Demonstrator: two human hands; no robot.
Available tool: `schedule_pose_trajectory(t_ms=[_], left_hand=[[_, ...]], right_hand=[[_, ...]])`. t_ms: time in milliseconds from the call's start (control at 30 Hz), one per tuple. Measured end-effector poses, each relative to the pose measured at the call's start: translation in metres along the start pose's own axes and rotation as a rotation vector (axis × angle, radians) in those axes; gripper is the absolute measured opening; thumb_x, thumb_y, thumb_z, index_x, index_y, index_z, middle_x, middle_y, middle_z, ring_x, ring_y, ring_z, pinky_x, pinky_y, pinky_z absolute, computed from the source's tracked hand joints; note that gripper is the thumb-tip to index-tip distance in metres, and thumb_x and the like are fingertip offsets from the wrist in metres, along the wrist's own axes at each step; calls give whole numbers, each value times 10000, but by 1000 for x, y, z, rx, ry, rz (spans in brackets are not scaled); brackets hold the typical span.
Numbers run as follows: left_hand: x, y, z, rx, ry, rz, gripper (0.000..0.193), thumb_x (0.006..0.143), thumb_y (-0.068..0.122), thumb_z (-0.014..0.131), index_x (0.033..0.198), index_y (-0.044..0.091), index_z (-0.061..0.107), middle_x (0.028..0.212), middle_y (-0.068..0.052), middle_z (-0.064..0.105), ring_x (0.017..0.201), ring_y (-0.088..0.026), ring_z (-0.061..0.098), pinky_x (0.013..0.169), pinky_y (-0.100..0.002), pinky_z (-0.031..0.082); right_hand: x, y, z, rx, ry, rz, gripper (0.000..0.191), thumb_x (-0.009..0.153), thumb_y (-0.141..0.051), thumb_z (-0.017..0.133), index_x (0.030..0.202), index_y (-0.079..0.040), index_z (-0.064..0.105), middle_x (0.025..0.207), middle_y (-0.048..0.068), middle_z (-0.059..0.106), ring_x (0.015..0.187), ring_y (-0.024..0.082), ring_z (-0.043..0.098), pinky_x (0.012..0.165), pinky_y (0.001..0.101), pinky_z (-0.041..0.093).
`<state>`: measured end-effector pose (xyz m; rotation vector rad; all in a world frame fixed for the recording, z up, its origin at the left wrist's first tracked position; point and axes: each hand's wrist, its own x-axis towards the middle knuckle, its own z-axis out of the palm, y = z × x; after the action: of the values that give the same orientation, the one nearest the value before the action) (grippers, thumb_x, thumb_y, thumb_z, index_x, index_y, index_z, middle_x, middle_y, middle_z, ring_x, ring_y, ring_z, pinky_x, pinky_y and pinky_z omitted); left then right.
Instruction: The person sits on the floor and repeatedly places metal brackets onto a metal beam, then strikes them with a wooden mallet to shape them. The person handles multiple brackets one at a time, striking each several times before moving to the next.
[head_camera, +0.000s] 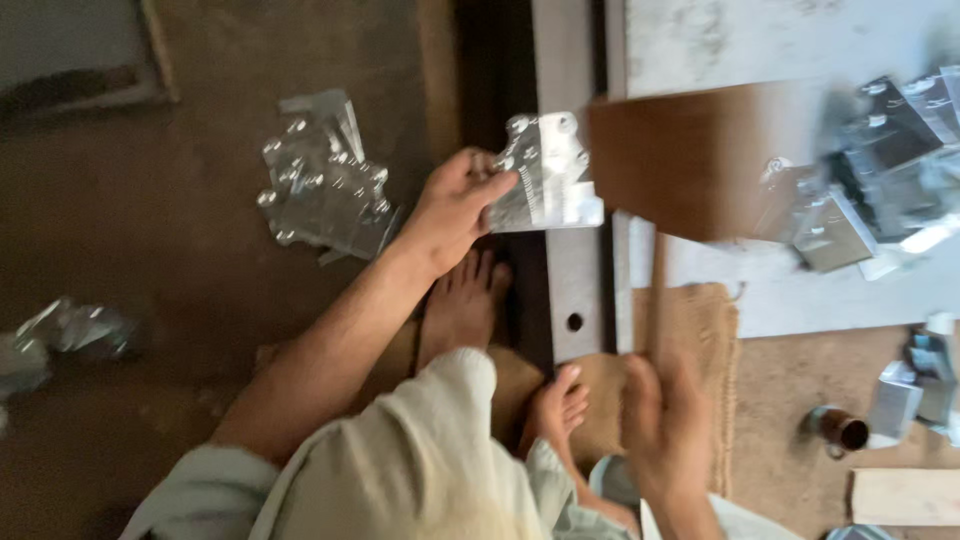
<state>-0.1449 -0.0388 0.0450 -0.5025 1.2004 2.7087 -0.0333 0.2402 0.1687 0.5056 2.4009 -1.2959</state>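
Dirt floor, steel rail at centre; left hand pinches metal bracket flat on rail; right hand grips wooden mallet, apparently mid-swing; keep fingers clear.

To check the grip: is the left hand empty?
No, the left hand holds a shiny metal bracket between its fingers.
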Motion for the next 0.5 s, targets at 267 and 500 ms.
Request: schedule_pose_trajectory(t_ms=[267,500], left_hand=[[-5,3,11,-86,9,-55,148,960,35,699,978,103,569,888,31,628,796,-72,652,661,-269,578],[-61,-35,10,0,76,-102,115,985,91,699,1013,92,588,844,40,591,683,-39,534,569,-210,447]], right_hand=[[5,7,-20,-449,-28,-215,257,1023,-272,600,1048,-20,644,701,196,637,591,296,623,534,412,478],[-58,88,-92,-682,92,213,322,1017,-265,675,1100,39,614,943,251,671,907,372,658,805,467,529]])
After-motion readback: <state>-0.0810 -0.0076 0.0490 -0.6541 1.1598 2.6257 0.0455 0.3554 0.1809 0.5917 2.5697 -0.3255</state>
